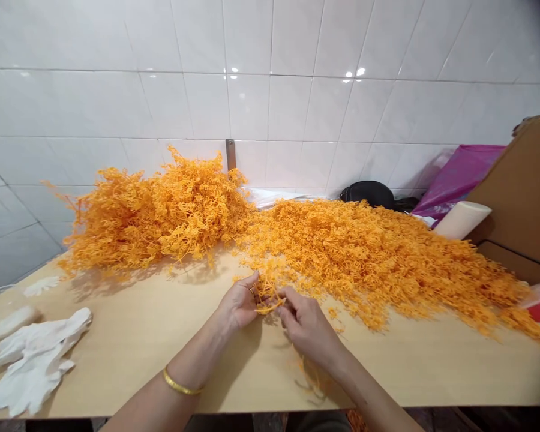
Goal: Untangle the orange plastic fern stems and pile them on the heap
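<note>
Above the front middle of the table, my left hand (238, 303) is closed around a small sprig of frilly orange artificial foliage (266, 287), thumb pointing up. My right hand (309, 327) meets it from the right, thumb and fingers pinched on the sprig's thin orange stems. Exactly where the right fingertips grip is partly hidden. A few loose orange strands (310, 378) show below the right hand, somewhat blurred. Just beyond both hands spreads a wide heap of the same orange foliage (364, 264). A taller, bushier orange pile (157, 216) stands at the back left.
White gloves (38, 360) and a whitish rounded object (13, 322) lie at the left of the wooden table (148, 336). Toward the right are a black pouch (368, 192), a purple bag (459, 177), a white roll (462, 219) and a cardboard box (517, 198). A tiled wall (292, 108) bounds the back.
</note>
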### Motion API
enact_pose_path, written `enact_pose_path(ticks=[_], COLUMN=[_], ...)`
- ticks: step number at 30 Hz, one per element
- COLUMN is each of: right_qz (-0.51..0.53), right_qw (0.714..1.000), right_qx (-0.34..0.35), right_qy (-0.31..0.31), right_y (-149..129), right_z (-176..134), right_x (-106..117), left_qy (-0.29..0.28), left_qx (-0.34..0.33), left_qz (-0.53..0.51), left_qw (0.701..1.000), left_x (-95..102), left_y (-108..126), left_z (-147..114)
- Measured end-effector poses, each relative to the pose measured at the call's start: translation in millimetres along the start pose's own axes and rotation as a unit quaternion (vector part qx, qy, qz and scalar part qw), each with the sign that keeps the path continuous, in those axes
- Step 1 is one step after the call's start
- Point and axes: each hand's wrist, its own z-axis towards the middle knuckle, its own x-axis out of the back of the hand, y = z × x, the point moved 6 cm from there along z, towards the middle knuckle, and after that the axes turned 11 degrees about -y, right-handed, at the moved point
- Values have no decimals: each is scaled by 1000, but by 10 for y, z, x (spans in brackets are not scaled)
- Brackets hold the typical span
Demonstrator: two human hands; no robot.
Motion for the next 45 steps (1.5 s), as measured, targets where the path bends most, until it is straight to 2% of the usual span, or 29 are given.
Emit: enact_pose_path(ticks=[2,4,6,8,9,11,14,16,21,26,28,31,36,38,45], right_qz=[-57,-96,-151,-239,-291,-358,-371,-357,-346,-332,-316,-303,-325,-336,-351], right_qw=[997,991,984,965,946,914,910,920,933,939,944,946,934,927,913], right_qx=[49,87,89,51,20,-45,-120,-131,-92,-85,-91,-103,-148,-168,-206], right_qy=[-20,-23,13,94,142,186,142,100,28,-32,-41,-40,-10,-5,21], right_y=[-112,-139,-28,218,371,710,1126,1207,927,809,853,960,1169,1250,1427], right_z=[-77,-159,-250,-374,-455,-615,-768,-777,-436,-5,121,294,563,647,840], right_x=[-10,44,198,439,569,756,808,721,403,273,284,336,513,585,757], left_qy=[21,29,16,-8,-21,-43,-86,-105,-111,-57,-28,-14,-15,-13,-66], left_qx=[-6,-46,-94,-118,-123,-131,-134,-131,-133,-125,-127,-129,-85,-87,-89], left_qz=[0,3,0,-5,-7,-6,-1,3,-6,8,31,61,88,90,129], left_qw=[1000,999,995,993,992,990,987,986,985,991,991,990,992,992,985], left_x=[52,108,146,158,157,135,50,-14,-111,-54,-9,15,-49,-88,-147], left_y=[52,167,317,450,507,605,684,694,669,633,614,560,413,392,323], left_z=[-2,-27,-69,-119,-144,-185,-185,-138,4,-59,-108,-116,77,180,486])
